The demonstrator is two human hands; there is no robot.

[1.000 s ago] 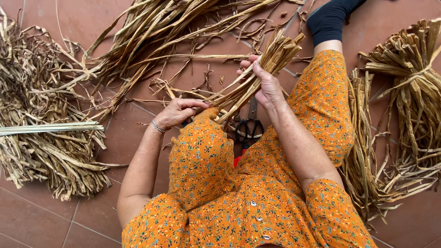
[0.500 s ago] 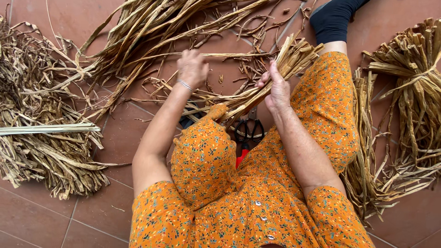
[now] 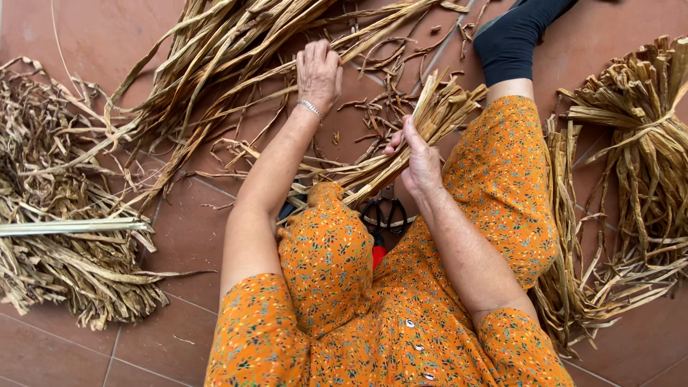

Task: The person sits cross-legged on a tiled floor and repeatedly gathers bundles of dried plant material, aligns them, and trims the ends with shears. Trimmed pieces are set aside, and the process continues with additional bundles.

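Right hand (image 3: 419,161) grips leaf bundle (image 3: 401,154); left hand (image 3: 319,72) perhaps grasping strewn leaves (image 3: 215,64).

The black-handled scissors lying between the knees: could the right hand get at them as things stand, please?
Probably not at once: the right hand is closed around a bundle of dried leaves, which lies across the scissors. They sit just below that hand, so freeing it should suffice.

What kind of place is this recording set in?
Probably a home floor or patio used for handcraft: reddish-brown floor tiles, loose piles of dried tan plant leaves, a tied bundle of dried leaves, and black-handled scissors beside the seated person.
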